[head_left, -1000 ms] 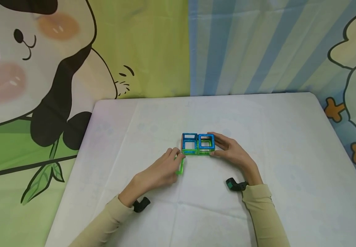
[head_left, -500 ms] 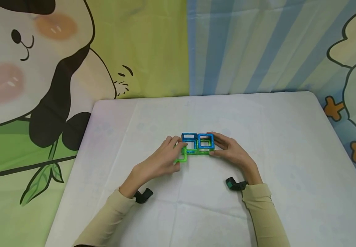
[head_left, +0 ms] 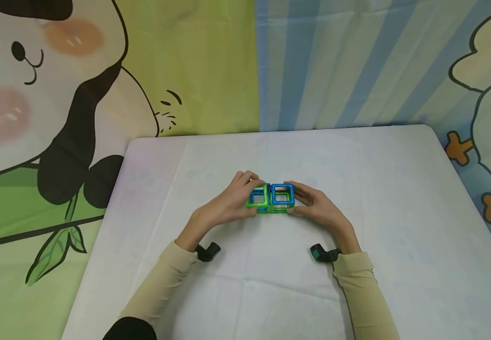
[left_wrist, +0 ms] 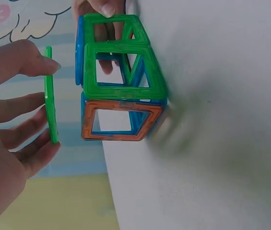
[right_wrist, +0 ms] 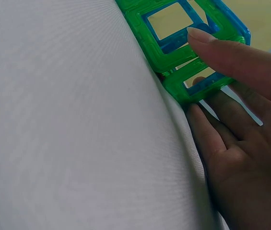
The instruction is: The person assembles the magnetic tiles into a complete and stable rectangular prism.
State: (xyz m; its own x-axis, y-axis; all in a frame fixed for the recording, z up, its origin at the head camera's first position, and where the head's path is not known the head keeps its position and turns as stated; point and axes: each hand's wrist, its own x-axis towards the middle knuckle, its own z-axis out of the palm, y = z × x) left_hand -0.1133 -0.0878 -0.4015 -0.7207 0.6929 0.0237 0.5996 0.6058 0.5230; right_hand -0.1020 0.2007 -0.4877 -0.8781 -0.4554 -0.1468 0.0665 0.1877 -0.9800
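My left hand (head_left: 231,200) pinches a green square magnetic tile (left_wrist: 50,98) between thumb and fingertips. In the left wrist view the tile is seen edge-on, apart from a two-cube frame built of magnetic tiles (left_wrist: 121,93). In the head view it overlaps the frame's left cube. The frame has green and blue sides, with an orange tile (left_wrist: 113,136) at its left end. A blue tile (head_left: 282,203) tops its right cube. My right hand (head_left: 325,208) grips the frame's right end, thumb on a green side (right_wrist: 176,93) and fingers behind it.
The frame stands on a table with a white cloth (head_left: 245,293). Behind the table hangs a printed backdrop (head_left: 211,66) with cartoon animals. A black wrist camera (head_left: 208,252) sits at my left wrist, and another camera (head_left: 323,253) at my right.
My left hand has moved up and right with the green tile, from the table in front of the frame to over its left cube. The right hand has stayed on the frame.
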